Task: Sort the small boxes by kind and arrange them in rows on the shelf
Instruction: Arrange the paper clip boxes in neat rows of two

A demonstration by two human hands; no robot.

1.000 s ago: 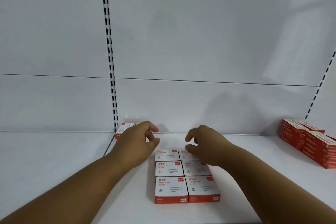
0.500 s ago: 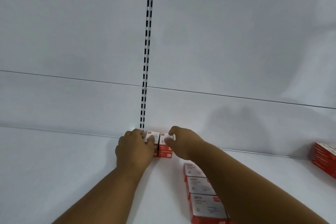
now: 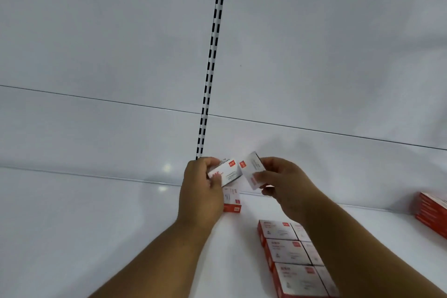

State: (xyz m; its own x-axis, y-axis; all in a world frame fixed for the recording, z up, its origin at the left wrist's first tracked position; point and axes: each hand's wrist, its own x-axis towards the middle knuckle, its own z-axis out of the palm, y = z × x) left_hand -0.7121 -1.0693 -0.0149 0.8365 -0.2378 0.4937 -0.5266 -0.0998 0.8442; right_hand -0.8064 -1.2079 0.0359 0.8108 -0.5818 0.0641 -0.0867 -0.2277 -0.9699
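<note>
My left hand grips a small white-and-red box, lifted above the shelf near the back wall. Beside it my right hand pinches a second box of the same kind, tilted, its corner close to the first. Under the left hand another such box stays on the white shelf. Lower right, several matching boxes lie flat in two neat columns, partly hidden by my right forearm.
A stack of red boxes stands at the right edge by the back wall. A slotted upright runs up the white back panel. Bare shelf stretches to the left of my arms.
Both hands reached to the boxes at the back wall, took one each and lifted them. The camera view swung left, so the arranged boxes now sit lower right.
</note>
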